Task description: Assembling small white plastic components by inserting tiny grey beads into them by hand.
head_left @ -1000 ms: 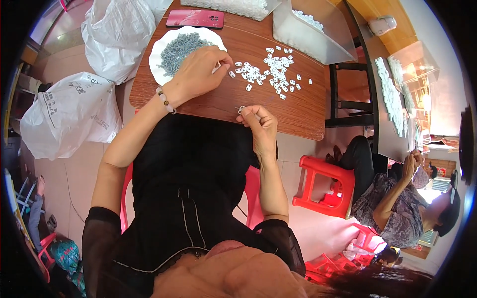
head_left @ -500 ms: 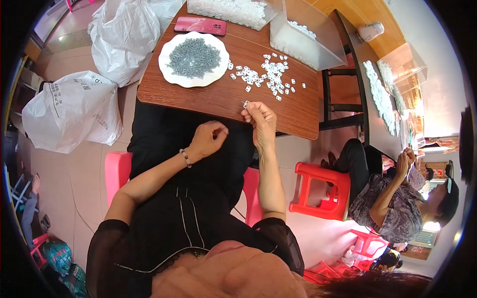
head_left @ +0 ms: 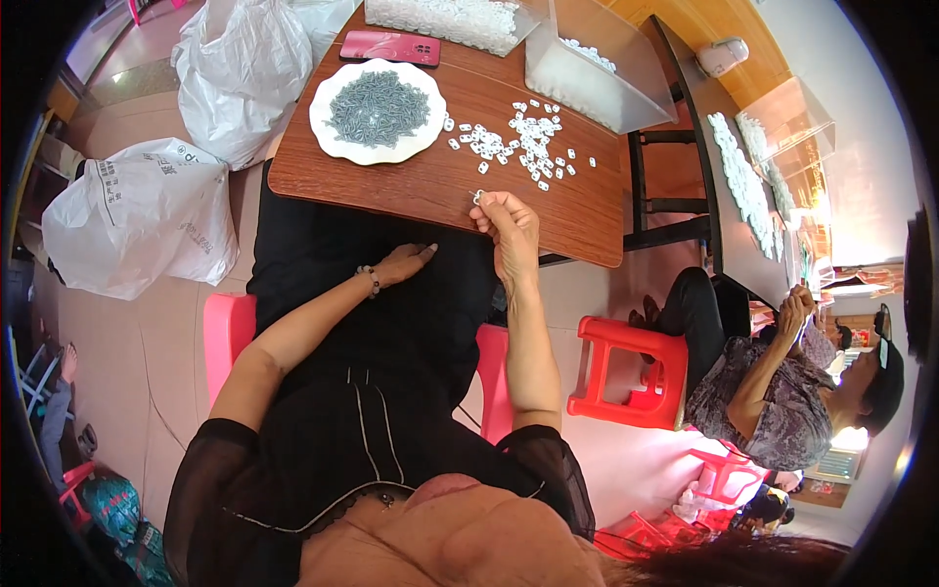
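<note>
Two crinkled white plastic bags [head_left: 147,215] slump on the floor at the far left, just beside the rounded wooden bench [head_left: 411,186]. On the bench sits a white scalloped plate [head_left: 333,132] heaped with small grey pieces [head_left: 377,106], a red phone [head_left: 389,46] behind it. The left hand [head_left: 403,262] rests in the lap on black cloth, fingers loosely apart, holding nothing. The right hand [head_left: 511,233] hovers at the bench's near edge, fingers pinched together on a small white part [head_left: 478,197] (too tiny to make out further). Beyond lie scattered white parts [head_left: 523,145], then a clear plastic bin [head_left: 597,73]. A red plastic stool [head_left: 626,377] stands right, near a seated person [head_left: 773,391].
</note>
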Tool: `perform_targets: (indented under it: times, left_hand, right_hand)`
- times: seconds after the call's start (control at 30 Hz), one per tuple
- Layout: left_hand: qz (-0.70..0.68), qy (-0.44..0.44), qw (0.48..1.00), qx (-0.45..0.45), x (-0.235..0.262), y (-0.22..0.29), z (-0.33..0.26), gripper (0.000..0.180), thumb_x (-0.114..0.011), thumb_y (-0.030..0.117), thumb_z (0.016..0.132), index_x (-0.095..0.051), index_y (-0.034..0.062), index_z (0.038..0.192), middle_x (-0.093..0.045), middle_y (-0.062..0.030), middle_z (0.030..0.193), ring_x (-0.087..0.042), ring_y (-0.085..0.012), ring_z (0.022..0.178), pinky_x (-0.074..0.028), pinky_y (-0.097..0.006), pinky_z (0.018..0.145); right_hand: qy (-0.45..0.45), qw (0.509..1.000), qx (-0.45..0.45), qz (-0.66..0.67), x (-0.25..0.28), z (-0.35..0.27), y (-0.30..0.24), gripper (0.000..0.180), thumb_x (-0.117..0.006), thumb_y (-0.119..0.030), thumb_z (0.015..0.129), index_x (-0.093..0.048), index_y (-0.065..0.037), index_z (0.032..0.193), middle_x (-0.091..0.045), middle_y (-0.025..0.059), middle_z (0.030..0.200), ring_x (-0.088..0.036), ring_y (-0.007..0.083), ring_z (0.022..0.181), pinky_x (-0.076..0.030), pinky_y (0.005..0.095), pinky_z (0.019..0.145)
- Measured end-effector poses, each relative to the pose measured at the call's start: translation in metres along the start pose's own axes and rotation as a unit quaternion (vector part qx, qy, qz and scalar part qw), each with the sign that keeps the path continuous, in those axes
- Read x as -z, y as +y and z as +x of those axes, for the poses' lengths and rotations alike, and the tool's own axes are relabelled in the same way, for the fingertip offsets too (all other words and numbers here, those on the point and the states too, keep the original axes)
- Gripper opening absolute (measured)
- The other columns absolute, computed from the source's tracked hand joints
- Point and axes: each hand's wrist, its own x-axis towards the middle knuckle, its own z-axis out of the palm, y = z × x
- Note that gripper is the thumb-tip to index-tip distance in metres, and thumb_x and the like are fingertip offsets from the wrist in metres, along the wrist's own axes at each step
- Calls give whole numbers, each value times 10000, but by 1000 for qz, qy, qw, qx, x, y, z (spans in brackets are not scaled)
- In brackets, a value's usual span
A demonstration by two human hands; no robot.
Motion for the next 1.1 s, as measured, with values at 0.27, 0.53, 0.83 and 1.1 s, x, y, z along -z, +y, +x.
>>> perform_targets:
  times: [0.27,0.53,0.83,1.1]
  left_hand:
    - [-62,1,998,-12,-10,4,-19,745,-376,589,925,-514,-60,1261,-539,-217,1278,-482,-307,1222,-329,-329,1044]
    - [-72,-92,993,-9,-9,8,-27,829,-383,664,888,-566,-89,1182,-549,-249,1244,-501,-327,1192,-363,-337,1011]
    - [-64,-35,997,-6,-11,-2,-60,768,-355,586,942,-529,-116,1200,-594,-238,1122,-526,-294,1095,-397,-370,949]
    - [121,-13,990,75,9,-34,-25,375,-549,235,852,-601,17,1153,-627,-201,906,-621,-306,856,-478,-383,724]
  right_hand:
    - [-3,1000,-1,-8,0,0,0,150,-627,-172,888,-654,-30,850,-663,37,742,-533,46,637,-408,186,610]
    - [-10,1000,7,-24,-4,1,1,140,-611,-158,895,-648,-27,866,-654,36,746,-521,54,627,-415,189,606]
    - [-12,999,14,-28,-3,-1,1,149,-634,-171,884,-655,-28,848,-664,39,745,-527,41,630,-408,185,605]
    - [-25,999,19,-29,-6,-1,3,150,-636,-171,882,-655,-26,850,-666,39,753,-533,44,639,-409,186,606]
